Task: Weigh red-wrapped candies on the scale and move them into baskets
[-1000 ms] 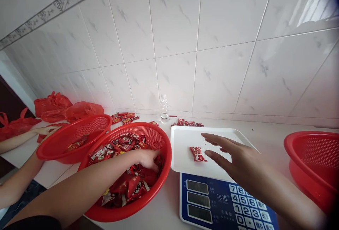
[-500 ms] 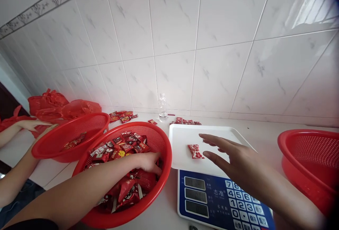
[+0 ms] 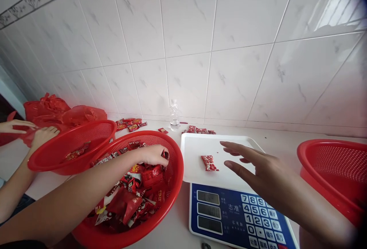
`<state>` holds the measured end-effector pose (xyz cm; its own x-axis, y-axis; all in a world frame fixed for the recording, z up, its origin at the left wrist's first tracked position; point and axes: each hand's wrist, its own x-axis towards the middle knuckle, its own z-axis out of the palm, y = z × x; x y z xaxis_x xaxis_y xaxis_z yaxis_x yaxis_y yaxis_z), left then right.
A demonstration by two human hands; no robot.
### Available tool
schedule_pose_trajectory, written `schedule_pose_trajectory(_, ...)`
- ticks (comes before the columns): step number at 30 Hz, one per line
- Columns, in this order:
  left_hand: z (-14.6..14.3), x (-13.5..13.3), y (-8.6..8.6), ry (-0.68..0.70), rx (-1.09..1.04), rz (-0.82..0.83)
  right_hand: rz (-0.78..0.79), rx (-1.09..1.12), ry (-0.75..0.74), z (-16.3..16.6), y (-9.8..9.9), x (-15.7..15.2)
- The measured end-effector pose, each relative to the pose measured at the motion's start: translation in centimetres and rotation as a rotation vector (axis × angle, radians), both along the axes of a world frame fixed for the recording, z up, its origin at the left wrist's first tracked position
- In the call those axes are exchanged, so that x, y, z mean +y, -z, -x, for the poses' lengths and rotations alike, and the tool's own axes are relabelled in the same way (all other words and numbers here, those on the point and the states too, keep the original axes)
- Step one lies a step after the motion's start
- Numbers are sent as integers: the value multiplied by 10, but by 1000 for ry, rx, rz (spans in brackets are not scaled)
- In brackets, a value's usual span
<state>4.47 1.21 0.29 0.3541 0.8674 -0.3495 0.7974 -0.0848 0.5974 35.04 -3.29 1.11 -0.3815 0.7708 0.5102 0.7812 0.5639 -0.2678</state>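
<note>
My left hand (image 3: 152, 155) is raised just above the wrapped candies in the nearest red basket (image 3: 176, 165), fingers pinched on a small red candy. My right hand (image 3: 258, 166) hovers open over the right side of the white scale tray (image 3: 197, 145), fingers spread, holding nothing. One red-wrapped candy (image 3: 209, 163) lies on the tray a short way left of my right fingertips. The blue scale panel (image 3: 237, 214) with its keypad sits below that hand.
A second red basket (image 3: 71, 145) with a few candies stands at left, another person's hands (image 3: 40, 134) at its rim by red plastic bags (image 3: 57, 111). A third red basket (image 3: 332, 168) is at right. A clear bottle (image 3: 173, 114) and loose candies (image 3: 197, 130) stand by the tiled wall.
My left hand has lifted out of the candy pile with a candy pinched in it. My right hand has hardly moved. The other person's hands shifted left toward the bags.
</note>
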Motion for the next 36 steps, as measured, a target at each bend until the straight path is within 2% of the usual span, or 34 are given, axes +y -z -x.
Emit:
schedule_pose_trajectory(2, 2, 0, -5, -18, -34, -12, -5, 6, -1, -1, 0, -1)
schedule_pose_trajectory(5, 3, -2, -13, 25, -69, -26, 2, 14, 3, -1, -1, -1)
schedule_pose_trajectory(9, 5, -5, -15, -1, 108, -22, 12, 14, 12, 0, -1, -2)
schedule_pose_trajectory(13, 3, -12, 2, 94, 356, 7, 25, 4, 5, 0, -2, -2)
schedule_pose_trajectory(16, 0, -17, 19, 132, 410, 39, 25, -4, -7, 0, -2, -3)
schedule_pose_trajectory(19, 0, -18, 22, 51, 367, -32, 30, -6, -8, -1, -2, -3)
schedule_pose_trajectory(23, -5, -14, -4, -157, 331, -282, 16, 0, -14, -2, 0, -1)
schedule_pose_trajectory(26, -20, -10, -26, -229, 191, -475, 13, -17, -12, -2, 3, 2)
schedule_pose_trajectory(29, -45, -8, -35, -207, -8, -519, 19, -56, -19, -3, 7, 5)
schedule_pose_trajectory(32, -73, -2, -27, -121, -64, -447, 43, -90, -24, -4, 8, 6)
schedule_pose_trajectory(36, -97, 12, -5, 18, 10, -319, 104, -125, -11, -7, 8, 10)
